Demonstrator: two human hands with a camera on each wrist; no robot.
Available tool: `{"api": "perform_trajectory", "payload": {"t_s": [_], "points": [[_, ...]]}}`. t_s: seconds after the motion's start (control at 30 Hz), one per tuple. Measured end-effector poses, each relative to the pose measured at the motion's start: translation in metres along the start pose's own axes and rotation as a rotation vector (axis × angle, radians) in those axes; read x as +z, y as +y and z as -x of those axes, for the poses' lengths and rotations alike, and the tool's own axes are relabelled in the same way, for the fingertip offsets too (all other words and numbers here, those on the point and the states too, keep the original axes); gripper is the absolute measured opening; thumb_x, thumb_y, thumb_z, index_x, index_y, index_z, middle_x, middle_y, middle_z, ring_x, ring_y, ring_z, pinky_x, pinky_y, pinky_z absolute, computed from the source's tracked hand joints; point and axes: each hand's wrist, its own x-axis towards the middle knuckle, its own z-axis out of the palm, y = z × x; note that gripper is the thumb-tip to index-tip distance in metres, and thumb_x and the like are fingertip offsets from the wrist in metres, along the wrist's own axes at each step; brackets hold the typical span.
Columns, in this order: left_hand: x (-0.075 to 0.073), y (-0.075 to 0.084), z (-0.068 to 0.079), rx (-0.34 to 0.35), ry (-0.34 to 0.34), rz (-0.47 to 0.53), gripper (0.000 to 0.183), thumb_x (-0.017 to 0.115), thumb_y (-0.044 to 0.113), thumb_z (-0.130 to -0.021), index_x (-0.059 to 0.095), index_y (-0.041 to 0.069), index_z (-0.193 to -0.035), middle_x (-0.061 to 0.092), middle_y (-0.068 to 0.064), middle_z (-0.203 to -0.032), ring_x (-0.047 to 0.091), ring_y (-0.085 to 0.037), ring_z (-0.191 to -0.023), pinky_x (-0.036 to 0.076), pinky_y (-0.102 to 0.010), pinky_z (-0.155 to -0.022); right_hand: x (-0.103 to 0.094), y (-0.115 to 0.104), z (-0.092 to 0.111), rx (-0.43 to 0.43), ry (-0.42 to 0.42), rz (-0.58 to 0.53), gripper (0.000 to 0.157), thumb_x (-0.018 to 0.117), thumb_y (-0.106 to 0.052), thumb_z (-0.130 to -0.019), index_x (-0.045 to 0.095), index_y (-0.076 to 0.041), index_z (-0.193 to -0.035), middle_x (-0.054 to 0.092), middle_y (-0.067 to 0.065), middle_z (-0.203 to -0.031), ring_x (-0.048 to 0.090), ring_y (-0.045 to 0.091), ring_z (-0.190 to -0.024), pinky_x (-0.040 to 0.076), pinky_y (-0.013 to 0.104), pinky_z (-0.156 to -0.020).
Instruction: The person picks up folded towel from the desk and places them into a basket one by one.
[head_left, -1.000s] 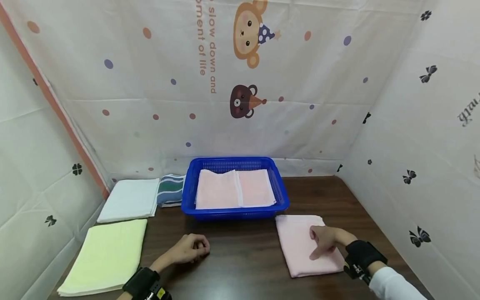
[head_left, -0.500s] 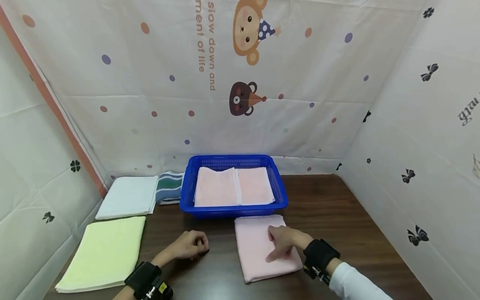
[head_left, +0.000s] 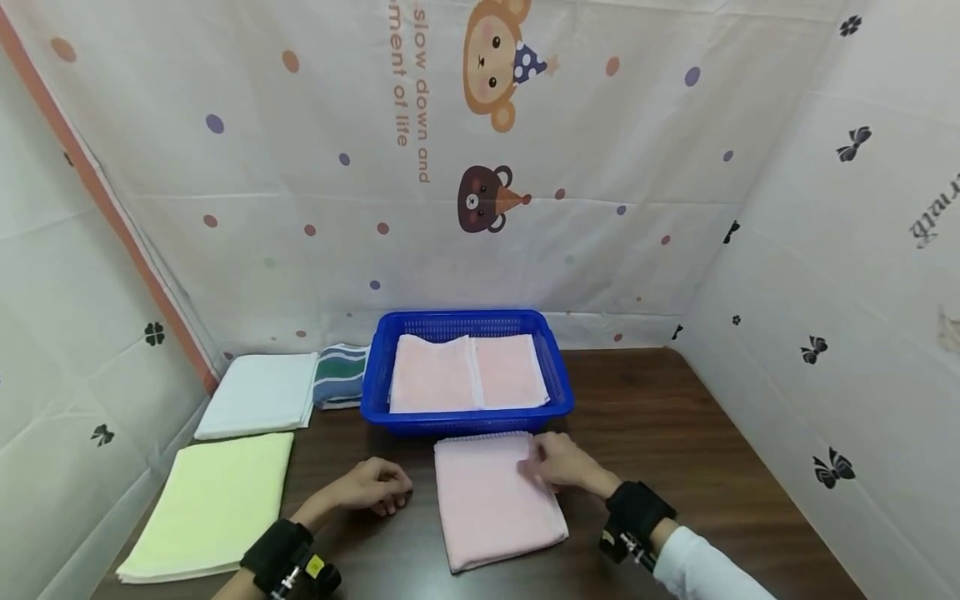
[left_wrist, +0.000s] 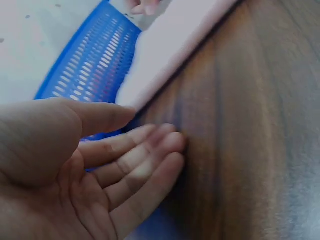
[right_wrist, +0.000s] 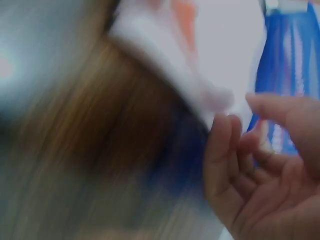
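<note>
A folded pink towel (head_left: 495,500) lies on the table in front of the blue basket (head_left: 468,423). My right hand (head_left: 558,461) is at the towel's far right edge, its fingertips over or beside the cloth; the head view blurs them. In the right wrist view, the thumb and the loosely bent fingers (right_wrist: 222,155) stand apart with nothing between them. To the left of the towel my left hand (head_left: 372,486) rests on the table with relaxed fingers and holds nothing. The left wrist view shows its palm and loosely bent fingers (left_wrist: 142,177) close to the towel.
Inside the basket lie folded pink cloths (head_left: 468,375). Left of it are a striped towel (head_left: 339,377) and a folded white towel (head_left: 258,396). A yellow-green towel (head_left: 210,508) lies nearer, at the left. Printed sheets (head_left: 600,250) hang behind and at both sides of the brown table (head_left: 637,400).
The pink towel has slid left under my right hand to below the basket. That hand has since shifted to the towel's right edge. My left hand has barely moved.
</note>
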Motion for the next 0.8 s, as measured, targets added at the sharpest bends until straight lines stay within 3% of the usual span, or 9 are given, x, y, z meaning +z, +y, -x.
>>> {"api": "perform_trajectory", "payload": {"t_s": [0.1,0.2,0.3,0.47,0.6,0.7,0.8], "points": [[0.002,0.002,0.001,-0.041,0.002,0.042,0.025,0.059,0.016,-0.103,0.07,-0.005,-0.112,0.072,-0.008,-0.087,0.068,-0.015,-0.071,0.063,-0.034,-0.07,-0.009,0.018,0.008,0.109,0.134,0.005,0.022,0.076,-0.021,-0.092,0.066,-0.003,-0.085,0.059,0.003,-0.064,0.057,0.013,-0.051,0.054,0.026,-0.046],[0.004,0.004,0.001,-0.069,0.001,0.107,0.028,0.057,0.015,-0.104,0.067,-0.008,-0.117,0.074,-0.01,-0.089,0.071,-0.016,-0.073,0.064,-0.035,-0.072,-0.012,0.026,0.011,0.149,0.089,-0.038,0.024,0.078,-0.024,-0.091,0.072,-0.001,-0.088,0.065,0.006,-0.07,0.063,0.014,-0.057,0.06,0.031,-0.052],[0.01,0.005,0.0,-0.073,-0.036,0.148,0.032,0.055,0.017,-0.105,0.066,-0.009,-0.121,0.075,-0.01,-0.093,0.074,-0.017,-0.079,0.064,-0.035,-0.075,-0.006,0.025,0.011,0.08,0.013,-0.075,0.025,0.078,-0.023,-0.091,0.072,0.0,-0.084,0.065,0.004,-0.07,0.066,0.013,-0.057,0.061,0.032,-0.054],[0.018,0.016,-0.002,-0.069,-0.064,0.116,0.034,0.056,0.021,-0.104,0.066,-0.007,-0.121,0.076,-0.011,-0.095,0.074,-0.02,-0.083,0.064,-0.038,-0.075,0.01,0.016,0.01,-0.023,-0.028,-0.099,0.027,0.079,-0.022,-0.09,0.068,-0.003,-0.073,0.06,-0.001,-0.061,0.062,0.009,-0.05,0.059,0.031,-0.049],[0.017,0.006,0.006,-0.105,-0.052,0.13,0.045,0.059,0.025,-0.103,0.06,-0.013,-0.127,0.076,-0.011,-0.094,0.075,-0.021,-0.081,0.064,-0.038,-0.074,0.026,0.007,0.008,-0.042,-0.067,-0.114,0.031,0.08,-0.024,-0.089,0.065,-0.007,-0.068,0.056,-0.004,-0.056,0.056,0.006,-0.045,0.056,0.028,-0.045],[0.008,-0.009,0.005,-0.112,-0.109,0.131,0.054,0.059,0.034,-0.103,0.058,-0.013,-0.131,0.077,-0.008,-0.097,0.076,-0.017,-0.083,0.064,-0.034,-0.075,0.032,0.0,0.007,-0.046,-0.077,-0.123,0.032,0.079,-0.023,-0.09,0.062,-0.008,-0.068,0.055,-0.005,-0.055,0.055,0.006,-0.045,0.053,0.024,-0.044],[0.0,-0.013,0.002,-0.082,-0.167,0.119,0.052,0.057,0.039,-0.104,0.062,-0.008,-0.127,0.078,-0.006,-0.096,0.076,-0.014,-0.083,0.064,-0.031,-0.075,0.034,-0.003,0.006,-0.029,-0.054,-0.122,0.032,0.078,-0.022,-0.091,0.061,-0.008,-0.068,0.055,-0.004,-0.055,0.054,0.007,-0.046,0.05,0.021,-0.044]]}}
